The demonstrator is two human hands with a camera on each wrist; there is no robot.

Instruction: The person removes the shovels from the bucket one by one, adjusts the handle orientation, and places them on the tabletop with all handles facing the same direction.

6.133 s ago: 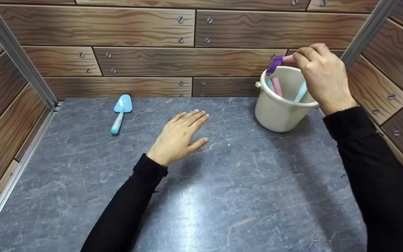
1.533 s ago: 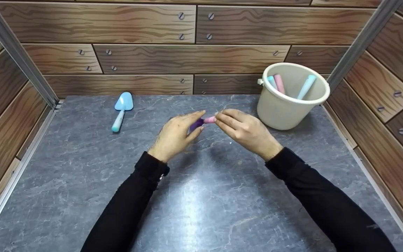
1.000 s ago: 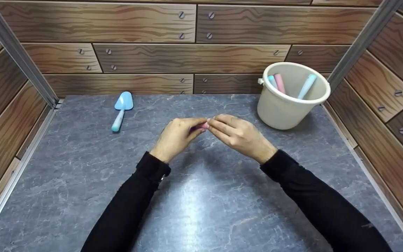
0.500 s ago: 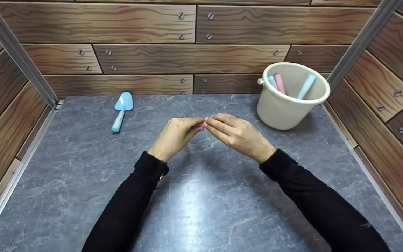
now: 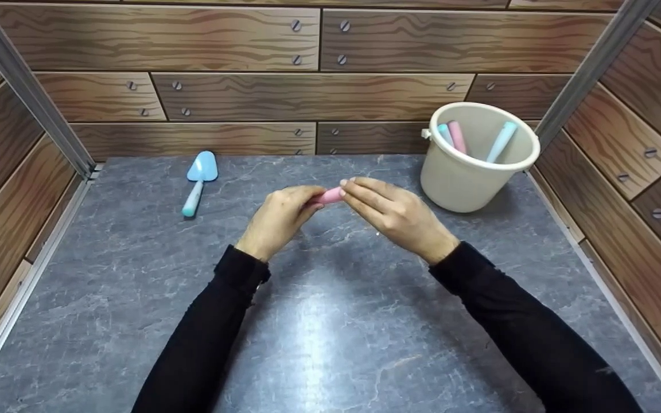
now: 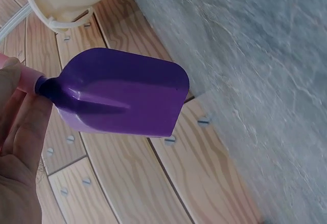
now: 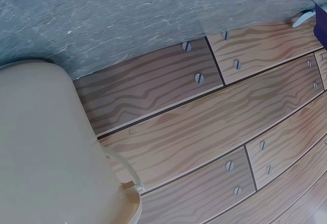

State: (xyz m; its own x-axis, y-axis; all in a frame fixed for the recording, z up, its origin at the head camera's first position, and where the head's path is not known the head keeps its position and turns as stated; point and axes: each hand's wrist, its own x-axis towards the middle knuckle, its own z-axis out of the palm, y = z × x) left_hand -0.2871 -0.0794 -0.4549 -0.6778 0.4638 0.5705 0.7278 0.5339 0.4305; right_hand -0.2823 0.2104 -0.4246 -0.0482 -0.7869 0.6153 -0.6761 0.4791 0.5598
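My left hand [image 5: 279, 215] grips the pink handle [image 5: 330, 195] of a toy shovel above the middle of the table. In the left wrist view, its purple blade [image 6: 120, 93] points away from the fingers. My right hand [image 5: 402, 212] has its fingertips at the handle's free end; its thumb is hidden, so a pinch cannot be made out. In the right wrist view, only a corner of the purple blade [image 7: 321, 27] shows at the right edge. A cream bucket [image 5: 451, 183] stands at the back right, with a pink handle [image 5: 457, 136] and light-blue handles sticking up inside.
A light-blue toy trowel [image 5: 194, 198] lies on the grey marbled table [image 5: 107, 298] at the back left. Wood-patterned panels [image 5: 233, 97] with metal corner posts enclose the table at the back and sides.
My right hand brought the purple shovel from over the bucket to the middle. My left hand took hold of it, and the hands have since drawn slightly apart, baring more of the handle.
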